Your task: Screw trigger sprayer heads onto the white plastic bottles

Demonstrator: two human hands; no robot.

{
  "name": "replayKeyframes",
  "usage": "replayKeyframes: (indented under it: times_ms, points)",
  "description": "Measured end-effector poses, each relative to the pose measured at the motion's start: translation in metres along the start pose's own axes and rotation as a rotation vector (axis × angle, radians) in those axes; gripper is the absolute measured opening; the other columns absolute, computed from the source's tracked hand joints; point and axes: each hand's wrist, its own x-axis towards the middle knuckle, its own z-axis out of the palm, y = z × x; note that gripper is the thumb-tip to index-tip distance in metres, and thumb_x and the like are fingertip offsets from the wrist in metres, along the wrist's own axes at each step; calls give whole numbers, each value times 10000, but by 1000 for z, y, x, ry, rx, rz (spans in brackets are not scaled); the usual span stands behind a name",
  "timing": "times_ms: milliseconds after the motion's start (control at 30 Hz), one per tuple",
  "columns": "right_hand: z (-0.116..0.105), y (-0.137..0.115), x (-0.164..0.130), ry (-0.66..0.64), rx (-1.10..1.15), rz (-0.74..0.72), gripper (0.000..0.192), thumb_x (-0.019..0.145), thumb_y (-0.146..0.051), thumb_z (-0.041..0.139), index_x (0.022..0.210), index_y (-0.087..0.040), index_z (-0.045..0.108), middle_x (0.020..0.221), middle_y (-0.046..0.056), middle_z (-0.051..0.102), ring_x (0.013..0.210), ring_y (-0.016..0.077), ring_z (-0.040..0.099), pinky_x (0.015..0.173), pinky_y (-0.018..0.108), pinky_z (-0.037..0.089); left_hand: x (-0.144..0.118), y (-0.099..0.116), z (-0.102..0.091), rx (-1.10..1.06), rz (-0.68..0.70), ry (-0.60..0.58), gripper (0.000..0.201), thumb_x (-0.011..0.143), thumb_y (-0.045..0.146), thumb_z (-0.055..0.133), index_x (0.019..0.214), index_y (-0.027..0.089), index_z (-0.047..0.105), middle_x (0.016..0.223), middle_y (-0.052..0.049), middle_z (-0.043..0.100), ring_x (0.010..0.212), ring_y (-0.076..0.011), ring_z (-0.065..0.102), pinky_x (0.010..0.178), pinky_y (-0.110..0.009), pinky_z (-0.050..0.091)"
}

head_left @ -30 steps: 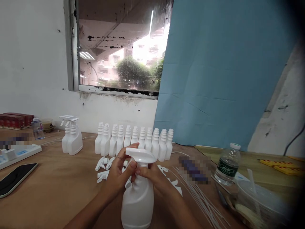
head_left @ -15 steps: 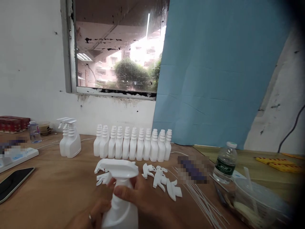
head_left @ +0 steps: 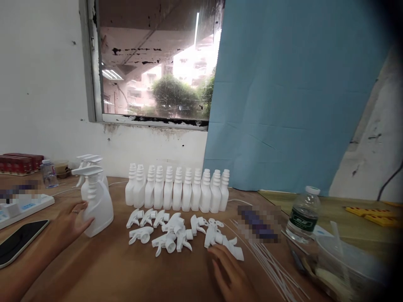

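My left hand holds a white spray bottle with its trigger head on, standing on the wooden table at the left, in front of other finished spray bottles. My right hand rests open on the table, its fingertips beside the loose white trigger heads that lie in a heap. Behind the heap, a row of several capless white bottles stands near the wall. Thin white dip tubes lie to the right of my right hand.
A phone and a white power strip lie at the left edge. A small clear bottle and red boxes stand at the far left. At the right are a water bottle, a clear plastic bag and yellow tools.
The spray bottle that both hands held in front of me has gone to the left and now stands on the table. My right hand has let go and dropped to the table.
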Motion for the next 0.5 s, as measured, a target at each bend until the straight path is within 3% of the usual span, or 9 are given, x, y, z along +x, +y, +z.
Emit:
replayKeyframes:
  times_ms: [100, 200, 500]
  points:
    - [3, 10, -13, 12, -62, -10, 282, 905, -152, 479, 1155, -229, 586, 1105, 69, 680, 1040, 193, 661, 900, 265, 545, 27, 17, 10, 149, 5, 25, 373, 837, 379, 471, 1050, 88, 564, 1333, -207, 463, 1254, -353, 429, 1049, -456, 328]
    - [5, 8, -15, -3, -79, 3, 282, 908, -157, 467, 1151, -215, 598, 1101, 85, 690, 1039, 212, 665, 902, 296, 553, 40, 34, 13, 232, -15, 58, 344, 899, 365, 449, 1080, 91, 552, 1393, -204, 388, 1313, -363, 346, 1048, -487, 312]
    - [6, 11, -15, -42, -72, -17, 276, 900, -159, 463, 1124, -226, 608, 1057, 78, 715, 989, 226, 689, 861, 318, 569, 59, 43, 15, 215, -119, 48, 339, 903, 358, 456, 1026, 60, 561, 1393, -239, 374, 1311, -426, 320, 1020, -620, 248]
